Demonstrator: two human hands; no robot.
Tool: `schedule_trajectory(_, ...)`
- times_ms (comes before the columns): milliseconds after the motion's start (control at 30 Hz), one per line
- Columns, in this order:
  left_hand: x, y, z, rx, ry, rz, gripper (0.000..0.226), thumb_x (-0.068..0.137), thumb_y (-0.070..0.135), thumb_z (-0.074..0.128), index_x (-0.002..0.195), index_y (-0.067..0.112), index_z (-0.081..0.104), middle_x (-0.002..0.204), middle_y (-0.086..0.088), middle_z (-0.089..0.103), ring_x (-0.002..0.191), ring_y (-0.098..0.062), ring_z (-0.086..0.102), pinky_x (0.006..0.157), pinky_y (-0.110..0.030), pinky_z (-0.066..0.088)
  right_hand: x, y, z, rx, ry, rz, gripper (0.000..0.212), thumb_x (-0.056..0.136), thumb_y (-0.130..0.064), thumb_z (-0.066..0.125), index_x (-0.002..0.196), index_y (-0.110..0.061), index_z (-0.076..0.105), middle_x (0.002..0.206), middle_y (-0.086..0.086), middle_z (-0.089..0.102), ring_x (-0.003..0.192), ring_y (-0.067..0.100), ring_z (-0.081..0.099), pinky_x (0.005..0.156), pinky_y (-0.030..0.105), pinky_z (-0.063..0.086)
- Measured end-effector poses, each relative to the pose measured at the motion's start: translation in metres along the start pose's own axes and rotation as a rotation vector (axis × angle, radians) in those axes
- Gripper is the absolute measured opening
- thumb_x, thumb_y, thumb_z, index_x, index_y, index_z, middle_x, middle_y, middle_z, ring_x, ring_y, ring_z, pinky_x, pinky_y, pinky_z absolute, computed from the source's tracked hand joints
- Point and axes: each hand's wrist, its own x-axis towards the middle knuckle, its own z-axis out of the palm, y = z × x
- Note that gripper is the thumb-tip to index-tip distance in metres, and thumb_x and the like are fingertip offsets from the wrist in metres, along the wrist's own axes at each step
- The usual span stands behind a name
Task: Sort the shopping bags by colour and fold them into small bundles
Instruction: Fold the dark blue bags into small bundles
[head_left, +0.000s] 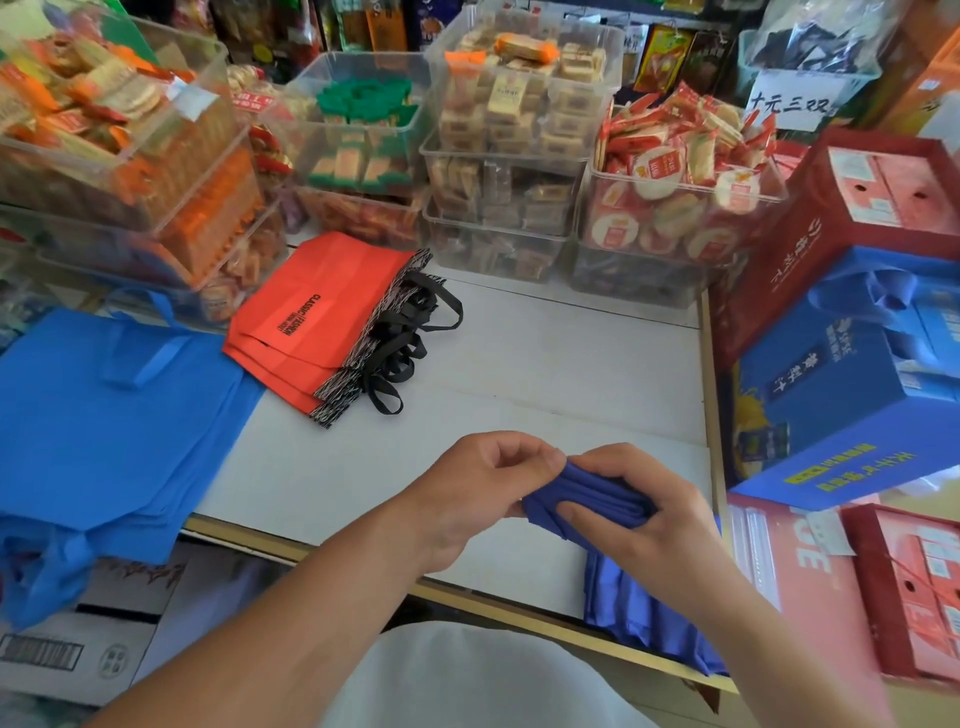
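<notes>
A dark blue bag (644, 603) lies folded into a narrow strip over the near edge of the white table (545, 364). Its upper end is bunched between both hands. My right hand (639, 514) grips the folded end from the right. My left hand (483, 488) pinches its top corner with thumb and fingers. A stack of orange-red bags (317, 317) with black patterned trim and black handles lies at the back middle. A pile of light blue bags (98, 415) lies flat at the left, hanging over the table edge.
Clear tubs of packaged snacks (509, 171) line the back of the table. Red and blue gift boxes (852, 353) are stacked at the right. A cardboard carton (78, 649) sits below the table at the lower left.
</notes>
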Motion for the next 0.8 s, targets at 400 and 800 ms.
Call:
schedule_trajectory(400,0.009,0.017,-0.012,-0.023,-0.203,-0.257,0.017,0.100,0.010,0.063,0.111,-0.002,0.067,0.104,-0.015,0.072,0.098,-0.025,0.069,0.096,-0.037,0.058,0.016,0.006,-0.016,-0.177,-0.210,-0.120,0.037,0.086,-0.012,0.080,0.111,-0.032,0.062,0.103,-0.015,0.065,0.095,0.012,0.066,0.076,0.017,0.051)
schedule_trajectory(800,0.020,0.006,0.025,1.009,0.248,0.235,0.006,0.097,0.018,0.058,0.101,0.023,0.059,0.101,0.006,0.058,0.090,-0.016,0.057,0.079,-0.030,0.050,0.023,0.030,0.004,-0.212,-0.034,-0.022,0.025,0.084,-0.003,0.077,0.093,-0.021,0.063,0.088,-0.011,0.065,0.086,0.013,0.064,0.071,0.015,0.048)
